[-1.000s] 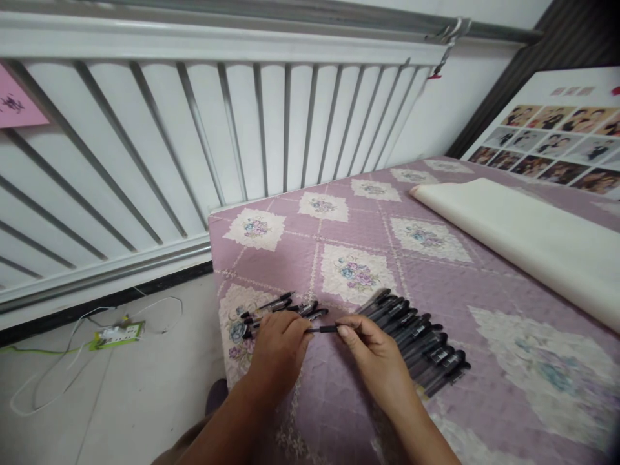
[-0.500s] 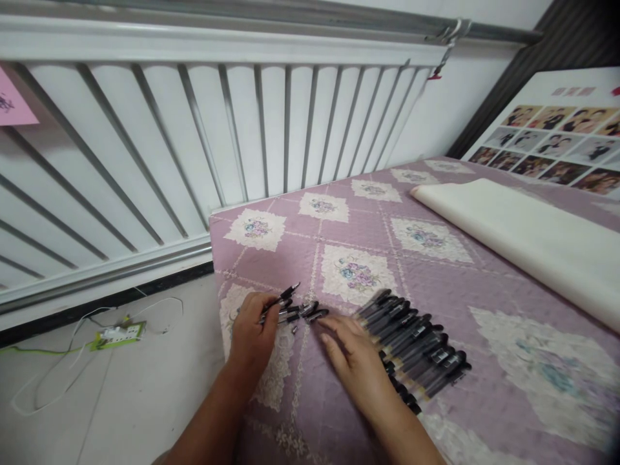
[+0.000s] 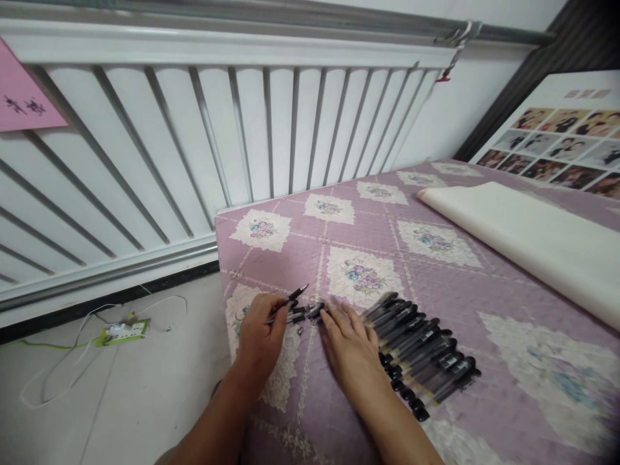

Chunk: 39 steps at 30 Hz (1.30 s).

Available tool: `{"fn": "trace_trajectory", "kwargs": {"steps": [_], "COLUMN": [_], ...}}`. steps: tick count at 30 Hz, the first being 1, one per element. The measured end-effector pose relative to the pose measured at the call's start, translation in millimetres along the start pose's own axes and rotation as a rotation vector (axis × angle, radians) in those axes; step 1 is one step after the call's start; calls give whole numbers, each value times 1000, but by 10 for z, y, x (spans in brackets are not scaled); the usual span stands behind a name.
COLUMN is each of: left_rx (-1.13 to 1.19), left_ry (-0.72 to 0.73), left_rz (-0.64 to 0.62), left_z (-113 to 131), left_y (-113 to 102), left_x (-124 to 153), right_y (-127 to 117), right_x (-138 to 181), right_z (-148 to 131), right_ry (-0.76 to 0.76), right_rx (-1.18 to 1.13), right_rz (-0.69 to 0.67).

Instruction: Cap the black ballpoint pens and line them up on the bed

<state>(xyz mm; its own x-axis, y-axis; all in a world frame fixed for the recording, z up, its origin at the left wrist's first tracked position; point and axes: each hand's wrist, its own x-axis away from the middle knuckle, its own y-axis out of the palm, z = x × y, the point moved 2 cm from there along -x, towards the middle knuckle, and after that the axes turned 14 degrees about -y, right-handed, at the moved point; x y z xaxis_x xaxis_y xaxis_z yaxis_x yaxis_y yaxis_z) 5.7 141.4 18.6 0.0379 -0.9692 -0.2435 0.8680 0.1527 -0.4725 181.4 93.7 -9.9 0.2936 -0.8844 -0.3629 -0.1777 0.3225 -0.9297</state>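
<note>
— What is the left hand (image 3: 259, 336) doing in the head view?

— Its fingers are closed on a black pen (image 3: 292, 300). The pen is lifted a little off the bed cover (image 3: 484, 284), with its tip pointing up and away toward the far edge.

— And the right hand (image 3: 351, 349)?

— It lies flat, palm down, with the fingers spread and gripping nothing. Its fingertips touch a small cluster of loose pens (image 3: 312, 312) just beside the left hand.

— Where does all this sit on the bed?

— Close to the left edge, toward the near side. Just right of the right hand, a row of pens (image 3: 426, 355) lies side by side and runs diagonally toward the near edge. The hand's outer side covers the row's left ends.

— Anything else on the cover?

— A roll of cream paper (image 3: 523, 239) lies along the right side, well apart from the pens. Past it, at the far right corner, a photo sheet (image 3: 566, 142) leans.

— And beyond the bed?

— A white slatted radiator (image 3: 194, 142) stands along the far edge, with a pink paper (image 3: 24, 103) at its upper left. On the floor (image 3: 145, 400) to the left is a green power strip (image 3: 121, 330) with white cables.
</note>
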Motion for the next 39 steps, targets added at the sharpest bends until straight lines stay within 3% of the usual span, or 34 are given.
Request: {"fn": "trace_trajectory", "kwargs": {"steps": [7,16,22,26,32,39], "left_rx": [-5,-146,-281,-333,-373,-412], "left_ry": [35,117,166,190,241,274], "left_rz": [-27,-51,-12,-23,-15,-66], "left_z": [44,71,51,55,63,65], "left_y": [13,63,58,59,76,102], "left_x": [8,19,13,17,33,53], "right_y": [-58,-128,-238,-298,-325,-394], "right_x": [7,-6,17,41,74,62], "right_z": [-7,-28,15,94,211,190], "right_ry": [40,49,54,190,540,546], "right_rx": [-2,-58,-331,-653,-1020,-1049], "right_rz": [-60,-41,27,189,336,331]}}
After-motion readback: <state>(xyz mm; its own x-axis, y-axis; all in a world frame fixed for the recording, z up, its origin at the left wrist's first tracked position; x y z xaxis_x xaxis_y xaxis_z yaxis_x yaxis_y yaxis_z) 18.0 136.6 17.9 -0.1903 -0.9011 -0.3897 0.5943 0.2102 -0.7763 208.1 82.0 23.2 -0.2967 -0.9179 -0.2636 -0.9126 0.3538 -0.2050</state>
